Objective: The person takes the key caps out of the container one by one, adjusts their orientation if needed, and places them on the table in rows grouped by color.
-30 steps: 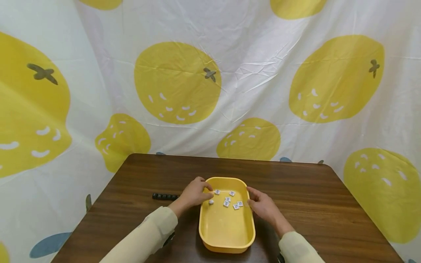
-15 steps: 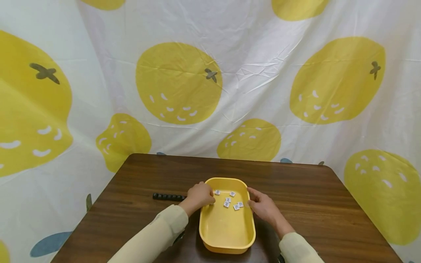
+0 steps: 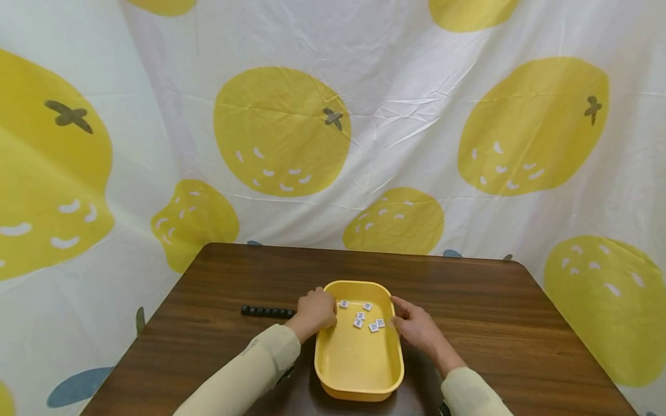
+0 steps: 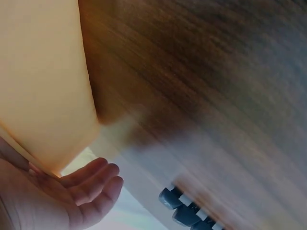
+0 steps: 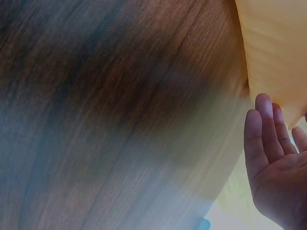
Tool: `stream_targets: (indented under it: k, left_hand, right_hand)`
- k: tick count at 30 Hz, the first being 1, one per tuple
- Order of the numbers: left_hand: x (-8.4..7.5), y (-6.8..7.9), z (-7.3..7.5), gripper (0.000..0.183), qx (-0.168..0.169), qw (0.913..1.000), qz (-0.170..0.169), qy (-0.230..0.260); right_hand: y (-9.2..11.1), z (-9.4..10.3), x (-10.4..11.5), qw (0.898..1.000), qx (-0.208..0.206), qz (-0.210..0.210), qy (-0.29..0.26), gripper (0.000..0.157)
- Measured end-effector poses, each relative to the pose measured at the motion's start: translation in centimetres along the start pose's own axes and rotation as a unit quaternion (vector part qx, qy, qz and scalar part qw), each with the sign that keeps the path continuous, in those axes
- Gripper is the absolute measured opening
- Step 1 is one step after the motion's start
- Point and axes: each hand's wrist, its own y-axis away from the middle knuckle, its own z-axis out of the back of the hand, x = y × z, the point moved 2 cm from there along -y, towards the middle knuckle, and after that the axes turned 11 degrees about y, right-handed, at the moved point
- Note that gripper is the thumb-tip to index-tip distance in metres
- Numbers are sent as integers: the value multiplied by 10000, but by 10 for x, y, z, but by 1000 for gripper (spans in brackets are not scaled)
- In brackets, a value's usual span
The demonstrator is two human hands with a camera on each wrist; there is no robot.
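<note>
A yellow rectangular tray [image 3: 359, 364] lies on the table with several small white square tiles bearing dark marks, one of them a tile [image 3: 367, 307] near its far end. My left hand [image 3: 316, 310] reaches over the left rim, with thumb and index inside. In the left wrist view its other fingers [image 4: 98, 184] curl loosely outside the tray wall; whether the hidden tips pinch a tile I cannot tell. My right hand [image 3: 416, 326] holds the right rim, thumb inside. Its fingers [image 5: 268, 129] lie along the outer wall in the right wrist view.
A row of black blocks [image 3: 265, 311] lies left of the tray, partly behind the left wrist; dark blocks [image 4: 187, 215] also show in the left wrist view. The brown wooden table [image 3: 494, 323] ends at a curtain [image 3: 395, 150] printed with lemons.
My left hand has moved right and over the tray's left rim, and the tile that showed near its thumb is now hidden. My right hand and the tray stay in place.
</note>
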Motion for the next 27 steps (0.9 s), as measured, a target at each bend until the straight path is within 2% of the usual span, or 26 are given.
stream_targets:
  k: [7,11,16,20,27]
  left_hand:
    - [6,1,0,6,-172,9962,-284,811]
    - [8,2,4,10,-487,9905,-691,1084]
    - [8,3,15,14,-1032,9747,-1458,1341]
    - [11,6,25,14,-1215,9621,-1897,1535]
    - [29,13,37,16,-1363,9512,-2107,1795]
  right_hand:
    - [0,-1,-1,10000,1,-7,1,52]
    - [-1,-1,0,10000,1,-46,-35,52]
    - [-1,-1,0,10000,9,-87,-35,53]
    - [-1,-1,0,9999,9,-104,-22,53]
    - [0,0,0,9999,9,-116,-4,53]
